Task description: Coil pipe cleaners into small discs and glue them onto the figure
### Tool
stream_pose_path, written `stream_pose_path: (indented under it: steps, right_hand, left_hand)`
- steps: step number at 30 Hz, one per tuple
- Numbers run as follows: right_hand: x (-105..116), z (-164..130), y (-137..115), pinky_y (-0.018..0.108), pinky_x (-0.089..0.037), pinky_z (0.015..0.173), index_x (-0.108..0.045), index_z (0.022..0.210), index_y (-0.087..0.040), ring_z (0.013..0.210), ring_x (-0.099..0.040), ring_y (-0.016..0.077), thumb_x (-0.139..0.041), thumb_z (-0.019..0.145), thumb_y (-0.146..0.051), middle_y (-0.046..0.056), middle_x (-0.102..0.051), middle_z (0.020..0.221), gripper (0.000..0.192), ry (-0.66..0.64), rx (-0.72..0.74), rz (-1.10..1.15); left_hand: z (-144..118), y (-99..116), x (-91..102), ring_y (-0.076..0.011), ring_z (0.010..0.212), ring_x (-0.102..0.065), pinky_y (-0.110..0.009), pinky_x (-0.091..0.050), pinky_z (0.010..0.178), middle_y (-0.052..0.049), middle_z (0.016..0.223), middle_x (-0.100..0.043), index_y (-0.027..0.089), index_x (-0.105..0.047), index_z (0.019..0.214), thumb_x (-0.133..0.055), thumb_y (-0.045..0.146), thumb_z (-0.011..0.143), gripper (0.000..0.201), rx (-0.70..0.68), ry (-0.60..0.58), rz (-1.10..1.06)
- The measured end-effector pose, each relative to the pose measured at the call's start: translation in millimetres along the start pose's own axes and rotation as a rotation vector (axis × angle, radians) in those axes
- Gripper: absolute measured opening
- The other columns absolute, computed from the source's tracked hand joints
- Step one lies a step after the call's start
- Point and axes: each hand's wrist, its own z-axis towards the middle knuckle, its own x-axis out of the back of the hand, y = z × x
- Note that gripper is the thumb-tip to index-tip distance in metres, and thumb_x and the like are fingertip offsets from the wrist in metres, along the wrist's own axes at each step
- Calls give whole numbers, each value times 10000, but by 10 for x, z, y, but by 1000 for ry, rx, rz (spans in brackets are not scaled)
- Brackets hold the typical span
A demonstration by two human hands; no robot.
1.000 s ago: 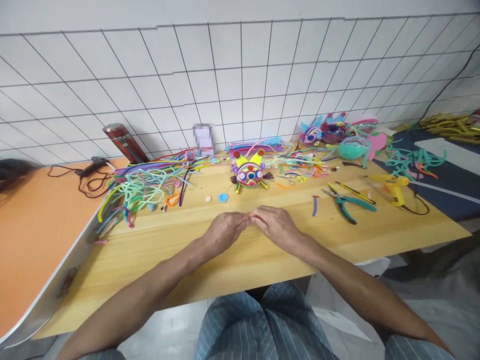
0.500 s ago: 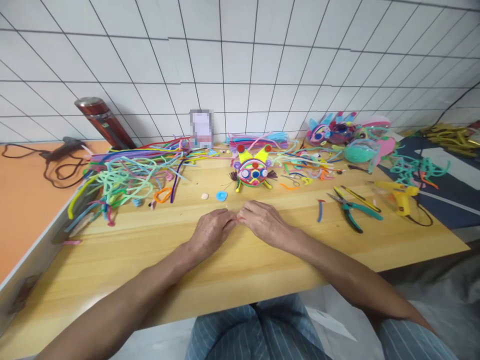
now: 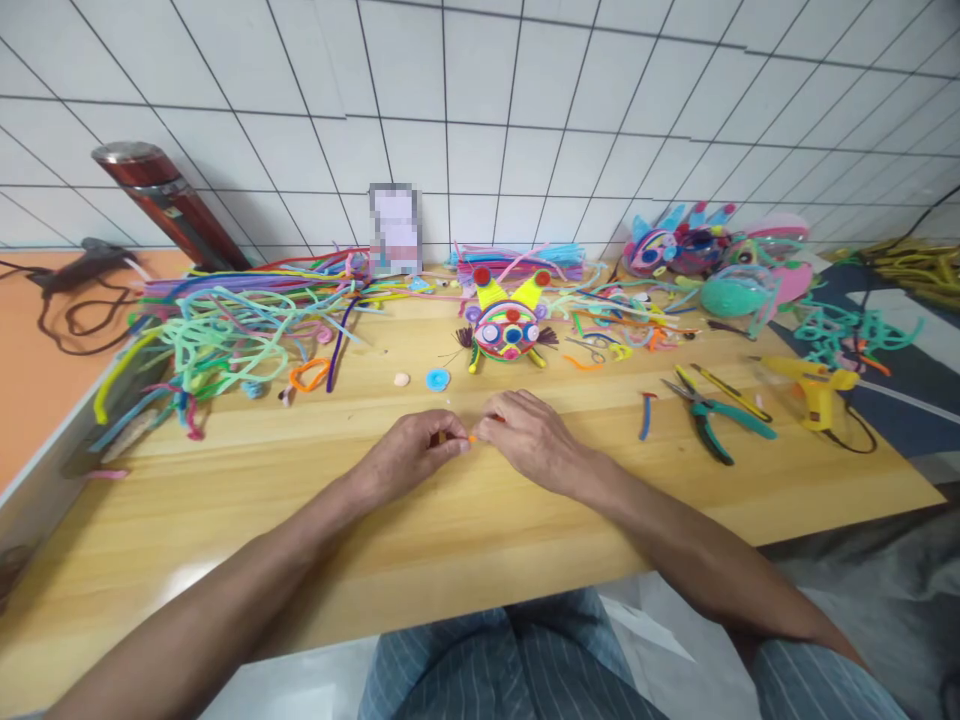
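1. Head view: a colourful face ornament (image 3: 512, 330) stands mid-scene, a blue disc (image 3: 437, 380) near it
2. Pliers (image 3: 701, 409) and a yellow glue gun (image 3: 817, 385) lie right, tangled pipe cleaners (image 3: 225, 330) left
3. Left hand (image 3: 409, 455) and right hand (image 3: 529, 437), fingers narrow, pinch a small orange piece (image 3: 472, 438) between them
4. Wooden table (image 3: 390, 560), white tiled wall (image 3: 480, 110) behind

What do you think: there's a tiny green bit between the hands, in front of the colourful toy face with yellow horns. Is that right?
Not quite: the head view shows the tiny bit between left hand and right hand is orange.
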Motion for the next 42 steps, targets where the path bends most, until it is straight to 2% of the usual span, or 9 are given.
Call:
stream_pose_path:
  steps: [5,9,12,15,19,24,32,37,42]
  right_hand:
    - [-24,-23,9,333,-424,787,-690,940,-196,857,-568,191,-520,1051,-168,63,-650,913,205,8,-54,73]
    - [-57,-36,58,315,-477,829,-716,993,-211,889,-615,182,-544,1048,-206,58,-676,941,180,32,-187,310]
    - [-65,-21,82,278,-488,772,-720,963,-208,825,-624,150,-612,1017,-229,33,-675,912,122,85,-303,488]
    - [-67,-7,86,268,-482,730,-725,908,-202,765,-608,139,-667,981,-250,16,-666,851,105,107,-388,553]
    - [-96,-32,89,274,-486,750,-726,940,-202,785,-612,144,-638,997,-251,26,-664,877,116,87,-357,502]
    - [-134,-72,83,284,-504,817,-717,1031,-210,887,-648,164,-590,1027,-226,49,-685,955,128,21,-258,429]
    - [-120,-80,62,284,-497,848,-687,1006,-204,917,-644,168,-560,1040,-202,48,-685,969,131,8,-224,382]
    - [-142,-85,43,285,-494,832,-683,1003,-211,908,-642,166,-583,1022,-187,41,-684,967,104,11,-232,436]
    - [-143,-45,-8,271,-485,772,-655,918,-196,822,-628,148,-615,996,-206,24,-675,895,89,89,-375,541]
  left_hand:
    - [16,-21,-29,-105,612,-459,-217,-342,562,31,669,-571,166,-680,843,-627,357,931,217,2,3,-53]
    - [30,-24,-41,-108,634,-457,-227,-371,600,27,675,-559,158,-649,804,-648,410,911,274,17,46,-191]
    - [35,-1,-44,-106,643,-463,-231,-391,621,30,680,-551,159,-628,789,-680,450,898,315,16,89,-306]
    - [37,15,-53,-105,647,-474,-233,-406,633,28,687,-562,157,-630,794,-690,476,904,343,13,111,-351]
    - [44,-20,-86,-109,640,-489,-231,-401,613,16,689,-587,153,-654,804,-684,491,919,358,-15,133,-261]
    - [42,-78,-126,-106,628,-500,-225,-396,604,9,700,-611,158,-663,797,-663,409,950,293,-105,169,-59]
    - [19,-103,-127,-115,682,-566,-228,-420,661,0,772,-639,171,-658,845,-639,273,983,172,-242,108,92]
    - [4,-63,-123,-116,693,-578,-225,-425,664,-3,770,-629,167,-670,860,-633,259,997,170,-271,129,64]
    - [-2,-25,-149,-110,669,-550,-223,-419,644,7,734,-608,166,-654,816,-654,295,989,216,-242,283,-59]
